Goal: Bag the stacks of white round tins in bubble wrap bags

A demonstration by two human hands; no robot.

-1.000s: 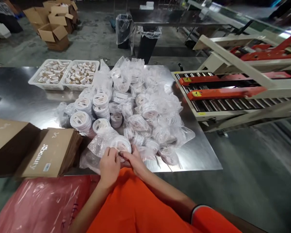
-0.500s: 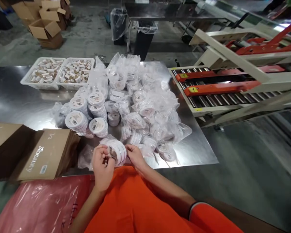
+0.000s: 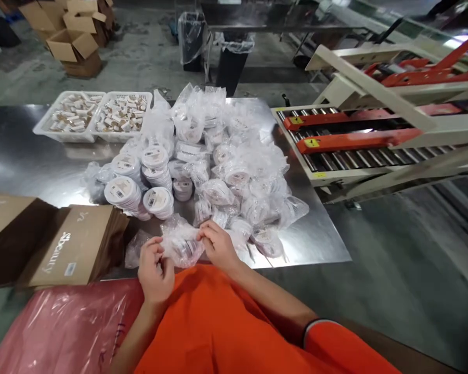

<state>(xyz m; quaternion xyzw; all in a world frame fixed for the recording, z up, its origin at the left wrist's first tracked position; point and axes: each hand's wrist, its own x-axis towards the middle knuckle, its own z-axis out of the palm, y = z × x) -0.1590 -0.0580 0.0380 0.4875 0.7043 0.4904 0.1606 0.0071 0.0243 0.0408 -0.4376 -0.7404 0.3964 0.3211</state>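
At the table's near edge, a clear plastic bag (image 3: 182, 244) with white round discs inside lies between my hands. My left hand (image 3: 155, 267) pinches the bag's left side, fingers curled. On the other side, my right hand (image 3: 218, 244) has thumb and fingers closed on the bag's upper right edge. Just beyond the bag stand stacks of round white labelled discs (image 3: 158, 201), out of any bag. A large heap of bagged discs (image 3: 237, 171) spreads over the table to the right. Crumpled clear plastic (image 3: 135, 249) lies left of my left hand.
Two white baskets (image 3: 70, 136) of small white rolls stand at the back left of the steel table (image 3: 315, 236). Flattened cartons (image 3: 76, 244) lie at the left, above a red plastic bundle (image 3: 70, 327). A roller conveyor (image 3: 347, 163) adjoins the right side.
The bag's plastic now covers the discs more, and they sit lower between my hands. My left hand has moved slightly left and down; my right hand has shifted up along the bag's edge.
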